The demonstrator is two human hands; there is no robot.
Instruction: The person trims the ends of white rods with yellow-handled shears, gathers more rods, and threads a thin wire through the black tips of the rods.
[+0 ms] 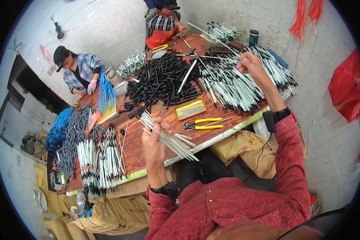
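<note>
My left hand (156, 134) is wrapped round a bundle of thin white rods (173, 145) with black end pieces, held slanting over the table's near edge. Raised at the right, my right hand (249, 64) is closed; a long thin white rod (214, 38) runs from it up to the left, and another pale rod lies just below. Under the right hand spreads a large pile of white rods with black ends (232, 86). Between my hands lie yellow-handled pliers (206, 123) and an orange-rimmed tray (190, 109) of thin metal pins.
A heap of black plastic parts (160, 78) covers the table's middle. Bundled white rods (104, 160), grey parts (73, 132) and blue rods (59, 130) lie at the left. Two co-workers sit at the far side (81, 74). A dark bottle (253, 38) stands at the back right.
</note>
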